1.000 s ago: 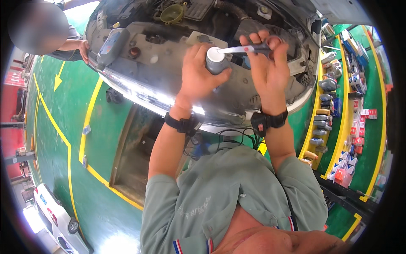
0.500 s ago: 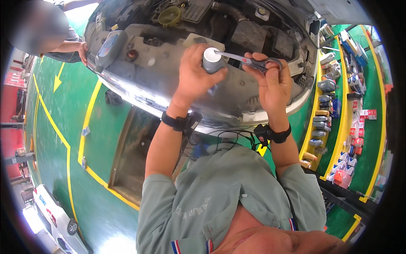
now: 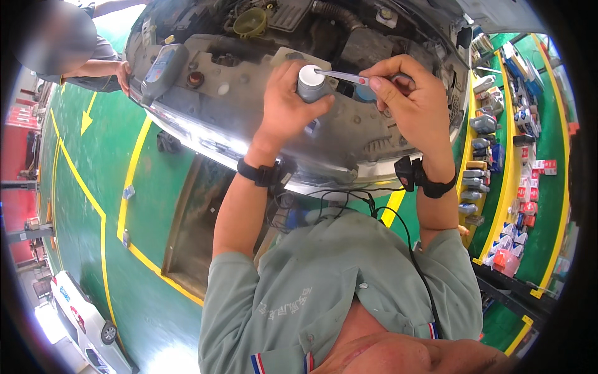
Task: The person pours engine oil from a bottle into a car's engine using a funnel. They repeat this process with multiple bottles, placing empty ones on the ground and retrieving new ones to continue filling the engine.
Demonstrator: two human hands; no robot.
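In my left hand (image 3: 285, 103) is a small grey bottle (image 3: 309, 92), its round white top (image 3: 311, 75) facing up. My right hand (image 3: 414, 100) is closed round the handles of a pair of scissors (image 3: 346, 77). Their blades point left, and the tip touches the white top near its right edge. Whether the tip has pierced it, I cannot tell. Both hands are above the front of a car's open engine bay (image 3: 249, 118). A larger grey jug (image 3: 164, 73) lies on the front panel to the left, near an orange-brown cap (image 3: 195, 79).
A yellow funnel (image 3: 250, 23) sits in the engine bay. At the far left, another person's hand (image 3: 123, 78) rests on the car's edge. Yellow shelves (image 3: 495, 206) with bottles and boxes line the right. Black cables (image 3: 367, 202) hang between my wrists.
My right hand has turned over and shifted right, its back now showing and its grip on the scissors changed. The scissors' tip stays at the bottle's top. My left hand has barely moved.
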